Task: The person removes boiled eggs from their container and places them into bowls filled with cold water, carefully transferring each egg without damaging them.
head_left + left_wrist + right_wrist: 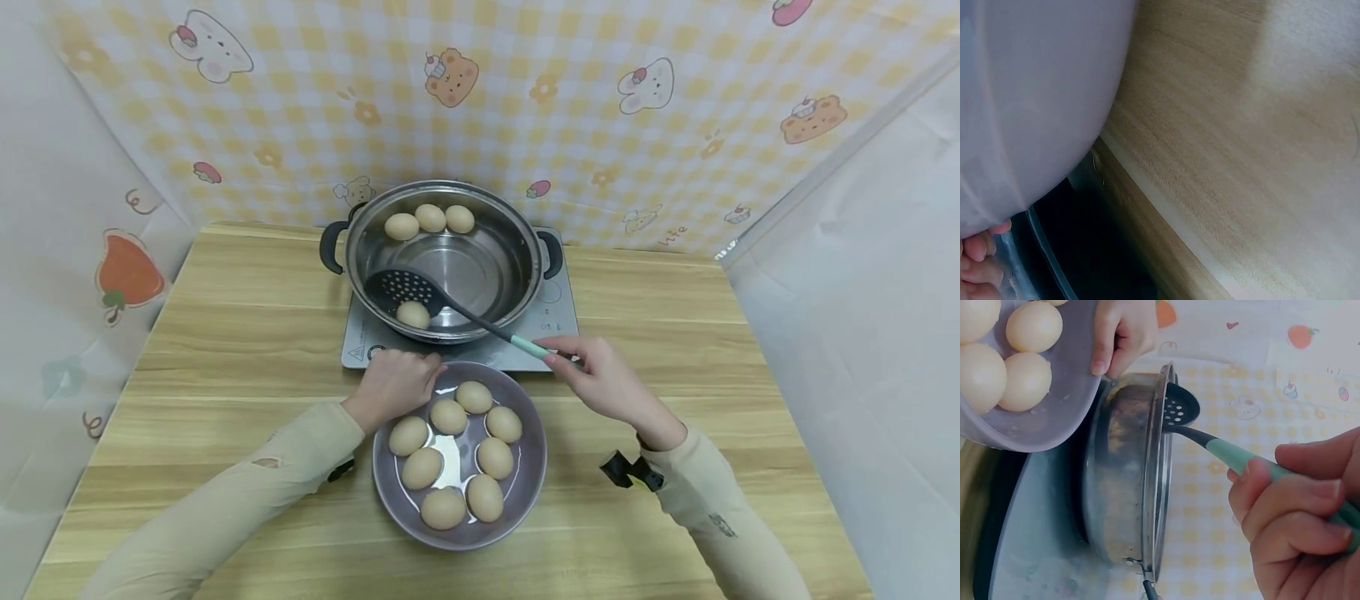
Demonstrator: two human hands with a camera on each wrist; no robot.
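Observation:
My right hand [600,379] grips the mint-green handle of a skimmer [408,287]. The skimmer's black perforated head is inside a steel pot [480,287], at its left side. One egg [413,315] lies at the near edge of that head; whether it rests on it or beside it I cannot tell. Three more eggs [431,218] are along the pot's far wall. Thumb over the rim and fingers underneath, my left hand [397,385] holds a mauve bowl [534,467] at its far left edge. Several eggs [447,416] are spread inside the bowl.
The pot stands on a flat induction cooktop [558,312] and has black side handles [552,254]. A wood-grain table [660,317] lies under everything. Behind the pot rises a yellow checked cloth [487,133], with white side panels [862,275] left and right.

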